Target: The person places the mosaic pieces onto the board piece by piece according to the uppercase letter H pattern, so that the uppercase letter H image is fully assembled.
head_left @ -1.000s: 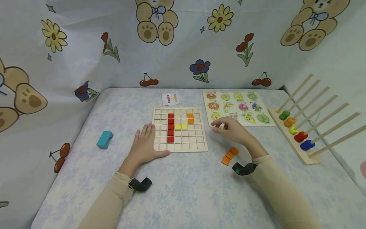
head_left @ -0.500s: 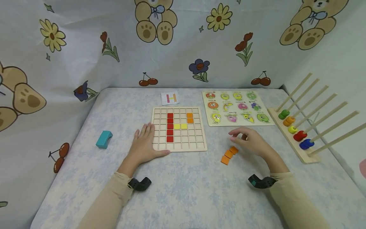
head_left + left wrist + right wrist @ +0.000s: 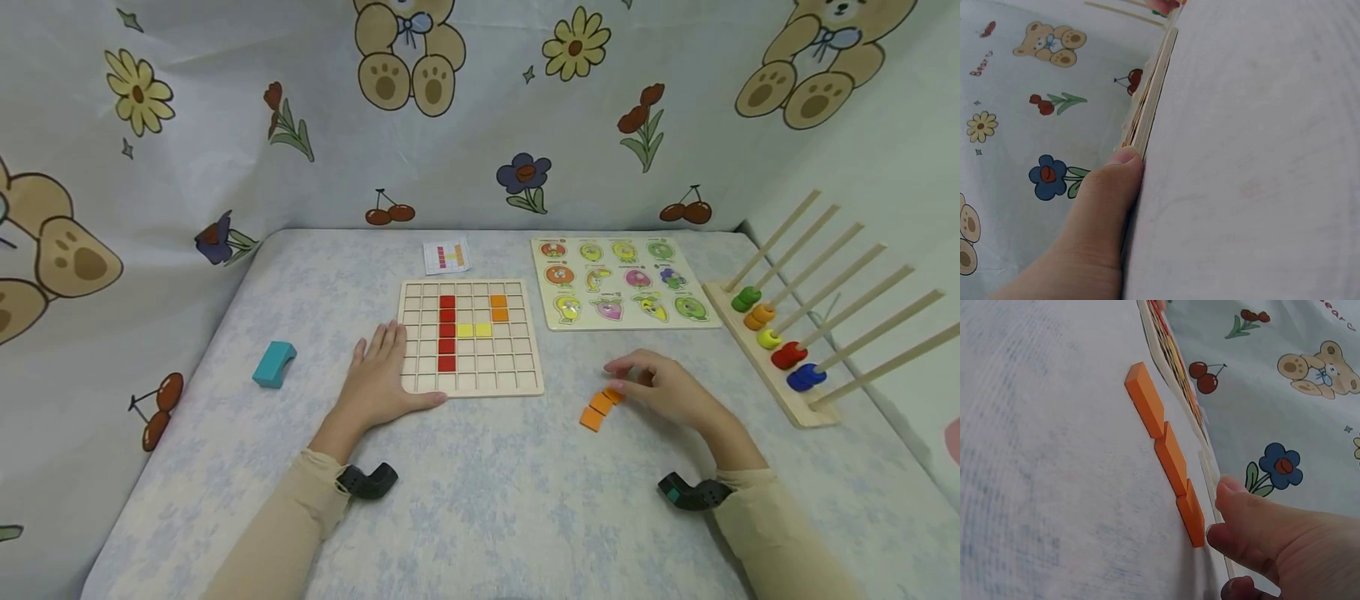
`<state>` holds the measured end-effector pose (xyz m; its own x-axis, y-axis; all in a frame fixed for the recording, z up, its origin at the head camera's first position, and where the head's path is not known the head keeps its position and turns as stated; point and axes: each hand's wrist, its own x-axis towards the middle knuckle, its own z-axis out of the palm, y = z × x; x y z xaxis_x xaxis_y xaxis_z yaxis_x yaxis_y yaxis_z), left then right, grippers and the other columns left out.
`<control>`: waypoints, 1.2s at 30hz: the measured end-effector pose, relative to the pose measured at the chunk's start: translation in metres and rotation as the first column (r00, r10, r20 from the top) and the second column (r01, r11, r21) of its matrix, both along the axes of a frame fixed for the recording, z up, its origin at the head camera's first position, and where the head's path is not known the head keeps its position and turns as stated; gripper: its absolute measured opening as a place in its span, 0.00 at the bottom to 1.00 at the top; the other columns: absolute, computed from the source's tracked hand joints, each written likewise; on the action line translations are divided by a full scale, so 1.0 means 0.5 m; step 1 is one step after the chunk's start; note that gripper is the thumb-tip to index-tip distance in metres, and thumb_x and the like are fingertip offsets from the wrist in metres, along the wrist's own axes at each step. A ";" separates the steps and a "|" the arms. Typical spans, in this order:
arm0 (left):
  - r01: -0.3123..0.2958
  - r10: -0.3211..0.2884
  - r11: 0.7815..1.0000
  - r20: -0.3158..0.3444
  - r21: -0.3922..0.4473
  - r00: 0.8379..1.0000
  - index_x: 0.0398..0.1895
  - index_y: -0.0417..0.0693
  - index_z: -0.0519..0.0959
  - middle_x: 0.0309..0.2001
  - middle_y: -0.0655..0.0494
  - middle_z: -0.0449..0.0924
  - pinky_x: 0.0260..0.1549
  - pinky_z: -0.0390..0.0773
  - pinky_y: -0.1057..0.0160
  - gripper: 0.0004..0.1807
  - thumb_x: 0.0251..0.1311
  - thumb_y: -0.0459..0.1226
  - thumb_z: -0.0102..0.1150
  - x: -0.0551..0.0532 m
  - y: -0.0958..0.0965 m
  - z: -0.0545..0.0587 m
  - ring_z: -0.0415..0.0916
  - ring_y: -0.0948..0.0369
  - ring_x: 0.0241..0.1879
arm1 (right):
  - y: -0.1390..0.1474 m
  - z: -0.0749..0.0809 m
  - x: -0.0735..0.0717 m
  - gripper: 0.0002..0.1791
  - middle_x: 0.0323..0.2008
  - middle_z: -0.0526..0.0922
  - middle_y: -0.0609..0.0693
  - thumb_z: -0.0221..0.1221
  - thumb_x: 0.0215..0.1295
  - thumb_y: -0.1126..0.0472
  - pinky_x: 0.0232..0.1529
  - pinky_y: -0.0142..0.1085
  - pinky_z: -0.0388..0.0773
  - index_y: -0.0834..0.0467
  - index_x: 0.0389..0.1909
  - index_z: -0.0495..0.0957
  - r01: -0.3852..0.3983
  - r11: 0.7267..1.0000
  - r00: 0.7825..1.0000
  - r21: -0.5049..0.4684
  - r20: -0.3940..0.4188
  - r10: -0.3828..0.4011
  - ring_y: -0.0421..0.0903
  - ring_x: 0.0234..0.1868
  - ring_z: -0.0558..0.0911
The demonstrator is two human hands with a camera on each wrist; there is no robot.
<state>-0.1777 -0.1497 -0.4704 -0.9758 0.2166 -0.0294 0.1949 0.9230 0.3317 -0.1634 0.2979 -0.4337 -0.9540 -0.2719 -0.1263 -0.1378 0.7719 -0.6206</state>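
Observation:
A wooden grid board [image 3: 510, 367] lies mid-table, holding a column of red tiles [image 3: 447, 331], two yellow tiles [image 3: 474, 331] and two orange tiles [image 3: 498, 308]. My left hand [image 3: 378, 383] rests flat at its left side, fingers straight, thumb along the near edge; the left wrist view shows the thumb touching the board's edge [image 3: 1154, 94]. Three loose orange tiles [image 3: 591, 418] lie in a slanting row right of the board. Over the farthest one hovers my right hand [image 3: 667, 387], fingers loosely bent, partly covering it. In the right wrist view, its fingers appear apart from the tiles [image 3: 1172, 462].
A pattern card [image 3: 447, 257] lies behind the board. Back right is a fruit puzzle board [image 3: 626, 283], beside a wooden peg stand [image 3: 813, 408] with coloured beads and tall rods. A teal block [image 3: 274, 365] lies at the left.
My right hand has moved from beside the grid board back right and towards me, then down to the farthest loose orange tile. The left hand stays put.

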 end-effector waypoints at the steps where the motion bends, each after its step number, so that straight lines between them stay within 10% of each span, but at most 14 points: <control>1: -0.001 0.001 1.000 0.000 0.001 1.000 0.80 0.41 0.37 0.81 0.45 0.34 0.76 0.34 0.40 0.81 0.32 0.87 0.45 0.000 0.000 0.000 0.31 0.49 0.81 | 0.000 -0.002 0.001 0.16 0.46 0.82 0.45 0.64 0.65 0.48 0.33 0.31 0.70 0.47 0.52 0.82 -0.005 1.000 1.000 0.002 -0.002 0.005 0.47 0.38 0.71; 36: -0.002 0.002 1.000 0.006 0.015 1.000 0.80 0.40 0.38 0.81 0.44 0.36 0.76 0.35 0.40 0.78 0.36 0.83 0.53 0.005 0.004 0.016 0.32 0.48 0.81 | -0.011 0.011 -0.011 0.11 0.35 0.77 0.47 0.69 0.60 0.52 0.36 0.34 0.69 0.49 0.37 0.78 -0.036 0.999 0.997 0.025 0.062 0.035 0.48 0.37 0.72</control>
<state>-0.1753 -0.1478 -0.4623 -0.9760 0.2154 -0.0319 0.1914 0.9182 0.3467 -0.1692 0.2922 -0.4283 -0.9340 -0.3015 -0.1915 -0.1279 0.7830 -0.6088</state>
